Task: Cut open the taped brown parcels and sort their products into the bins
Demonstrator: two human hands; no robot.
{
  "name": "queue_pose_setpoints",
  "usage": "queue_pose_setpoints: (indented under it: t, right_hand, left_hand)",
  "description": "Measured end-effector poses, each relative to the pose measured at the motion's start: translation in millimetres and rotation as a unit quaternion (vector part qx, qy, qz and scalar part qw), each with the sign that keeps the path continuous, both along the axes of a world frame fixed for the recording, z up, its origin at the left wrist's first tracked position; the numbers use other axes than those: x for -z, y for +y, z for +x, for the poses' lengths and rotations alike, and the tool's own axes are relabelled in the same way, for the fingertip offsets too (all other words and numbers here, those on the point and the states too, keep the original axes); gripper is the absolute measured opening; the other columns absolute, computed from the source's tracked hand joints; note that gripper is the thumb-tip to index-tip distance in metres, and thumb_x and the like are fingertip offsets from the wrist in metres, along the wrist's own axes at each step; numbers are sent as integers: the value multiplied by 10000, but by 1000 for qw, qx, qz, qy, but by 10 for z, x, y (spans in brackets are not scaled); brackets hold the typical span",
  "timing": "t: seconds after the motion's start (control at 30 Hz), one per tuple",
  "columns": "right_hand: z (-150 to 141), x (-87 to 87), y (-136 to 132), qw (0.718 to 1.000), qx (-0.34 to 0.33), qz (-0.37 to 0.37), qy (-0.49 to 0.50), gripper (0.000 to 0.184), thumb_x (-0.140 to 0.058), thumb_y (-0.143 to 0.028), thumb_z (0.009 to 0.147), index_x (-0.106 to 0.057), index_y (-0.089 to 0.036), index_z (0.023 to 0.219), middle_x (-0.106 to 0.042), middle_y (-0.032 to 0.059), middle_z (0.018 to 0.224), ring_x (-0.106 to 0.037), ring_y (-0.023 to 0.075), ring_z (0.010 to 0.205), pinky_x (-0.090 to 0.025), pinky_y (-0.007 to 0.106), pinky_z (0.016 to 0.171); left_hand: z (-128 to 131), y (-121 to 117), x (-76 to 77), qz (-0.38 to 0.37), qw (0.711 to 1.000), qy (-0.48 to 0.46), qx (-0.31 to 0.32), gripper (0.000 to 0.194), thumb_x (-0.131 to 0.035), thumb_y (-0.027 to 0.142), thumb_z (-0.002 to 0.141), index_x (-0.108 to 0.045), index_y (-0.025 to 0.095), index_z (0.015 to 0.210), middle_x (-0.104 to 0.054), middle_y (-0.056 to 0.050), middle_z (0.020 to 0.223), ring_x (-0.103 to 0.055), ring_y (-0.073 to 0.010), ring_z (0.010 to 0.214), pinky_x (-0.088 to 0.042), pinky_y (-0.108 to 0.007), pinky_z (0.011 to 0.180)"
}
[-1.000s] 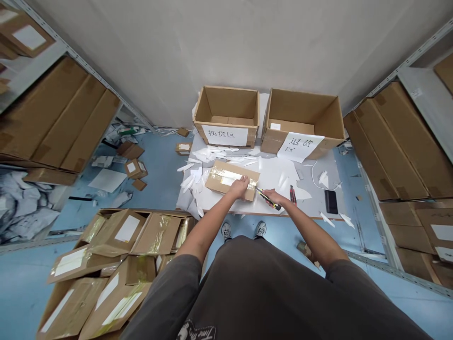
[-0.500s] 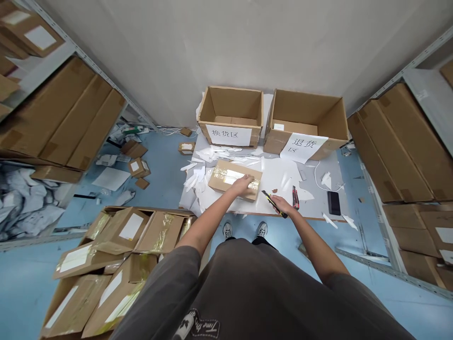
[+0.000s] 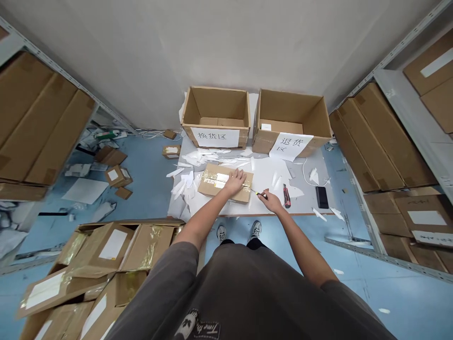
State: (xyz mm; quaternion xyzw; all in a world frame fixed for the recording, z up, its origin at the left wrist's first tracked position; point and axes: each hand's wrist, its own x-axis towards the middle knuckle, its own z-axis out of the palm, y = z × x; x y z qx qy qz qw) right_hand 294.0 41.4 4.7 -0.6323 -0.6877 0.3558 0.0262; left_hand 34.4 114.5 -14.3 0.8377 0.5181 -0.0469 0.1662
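Observation:
A taped cardboard box with a white label lies on the paper-strewn table. My left hand rests on its top, fingers stretched out and pressing on the right half. In my right hand is a yellow and black utility knife, gripped with its blade pointing left. The blade tip is at the right end of the box, by the tape seam; whether it has cut in, I cannot tell. A second, red and black utility knife lies on the table just right of my right hand.
Two open cartons with handwritten signs, a left one and a right one, stand at the table's back. Paper scraps cover the left side. A phone lies at right. A large carton of parcels stands at lower left.
My right hand has brought the yellow and black knife to the right end of the box, turning its blade left. My left hand has flattened on the box. The view has shifted right.

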Motion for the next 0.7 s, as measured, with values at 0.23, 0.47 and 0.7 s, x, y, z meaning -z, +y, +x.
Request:
queue_pose_setpoints:
  t: [0.23, 0.47, 0.7]
  right_hand:
    - [-99, -5, 182, 989, -103, 49, -92, 361, -463, -562, 1096, -615, -247, 1188, -730, 91, 1096, -666, 259, 981, -428, 308, 792]
    - [-125, 11, 299, 960, -187, 104, -179, 456, -439, -592, 1102, -650, -219, 1256, -720, 153, 1189, -623, 315, 1115, -428, 353, 874]
    - [-33, 27, 317, 951, -213, 127, -184, 485, -397, -578, 1115, -670, -210, 1274, -723, 156, 1188, -597, 315, 1127, -423, 362, 903]
  left_hand:
    - [-105, -203, 302, 78, 995, -66, -14, 491, -440, 299, 1073, -577, 121, 1510, -430, -219, 1681, -264, -373, 1636, -204, -614, 1326]
    - [-129, -214, 458, 109, 990, -94, -6, 389, -444, 247, 1071, -664, 149, 1377, -542, -218, 1598, -382, -347, 1591, -276, -618, 1312]
    - [-145, -242, 579, 145, 983, -111, 1, 354, -447, 183, 1058, -680, 152, 1323, -580, -221, 1560, -436, -336, 1562, -321, -624, 1294]
